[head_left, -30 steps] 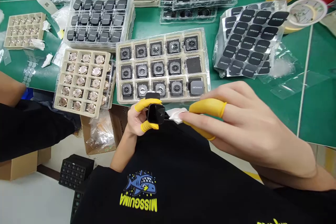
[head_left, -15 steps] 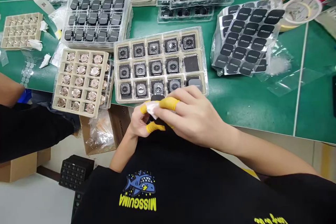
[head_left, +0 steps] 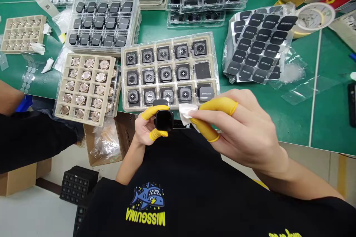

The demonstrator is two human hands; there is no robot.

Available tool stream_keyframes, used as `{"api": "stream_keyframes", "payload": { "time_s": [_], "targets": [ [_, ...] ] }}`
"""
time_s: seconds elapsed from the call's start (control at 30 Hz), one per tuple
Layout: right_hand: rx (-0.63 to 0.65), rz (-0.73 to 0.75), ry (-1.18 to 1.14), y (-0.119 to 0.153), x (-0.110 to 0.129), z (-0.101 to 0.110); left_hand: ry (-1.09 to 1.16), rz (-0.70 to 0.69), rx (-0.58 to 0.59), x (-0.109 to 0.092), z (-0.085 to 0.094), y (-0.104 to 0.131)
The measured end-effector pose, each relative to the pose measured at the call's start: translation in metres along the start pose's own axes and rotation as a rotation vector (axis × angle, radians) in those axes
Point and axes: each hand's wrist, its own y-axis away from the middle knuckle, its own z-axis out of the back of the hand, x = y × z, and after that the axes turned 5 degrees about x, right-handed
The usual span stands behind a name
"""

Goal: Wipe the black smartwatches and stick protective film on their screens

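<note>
Between the thumb and finger of my left hand (head_left: 146,127) is a smartwatch case (head_left: 164,120), its dark glossy face turned up toward me. Yellow finger cots cover those digits. My right hand (head_left: 241,129), also in yellow cots, pinches a crumpled white wipe (head_left: 189,114) just right of the watch, apart from it. Beyond the hands lies a tray (head_left: 169,66) whose cells hold watch cases, mostly backs up. One cell in its right column shows only a dark pad (head_left: 203,70); below it sits a black labelled square piece (head_left: 205,93).
Left of the tray is a tray of rose-gold watches (head_left: 83,85), with stacked trays of black squares (head_left: 102,22) behind. Black sticker sheets (head_left: 258,46) and a tape roll (head_left: 315,16) lie to the right. Another person's sleeve (head_left: 33,137) shows at left.
My right hand has moved right, drawing the wipe off the watch. The watch's dark face is now uncovered in my left hand, which has barely moved.
</note>
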Motion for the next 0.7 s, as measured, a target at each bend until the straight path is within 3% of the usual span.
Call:
{"api": "stream_keyframes", "payload": {
  "time_s": [0.13,0.47,0.57,0.7],
  "targets": [
    [0.045,0.054,-0.088,-0.002,0.003,-0.006,0.007,0.017,0.018,0.002,-0.002,0.002],
    [0.046,0.088,-0.025,-0.014,0.002,-0.031,-0.024,-0.005,0.060,0.008,0.001,-0.001],
    [0.091,0.155,-0.062,-0.019,0.002,-0.030,-0.069,-0.018,0.085,0.005,0.001,-0.006],
    [0.242,0.253,-0.137,-0.022,-0.003,-0.013,-0.051,-0.028,0.082,0.001,0.001,-0.008]
  ]
}}
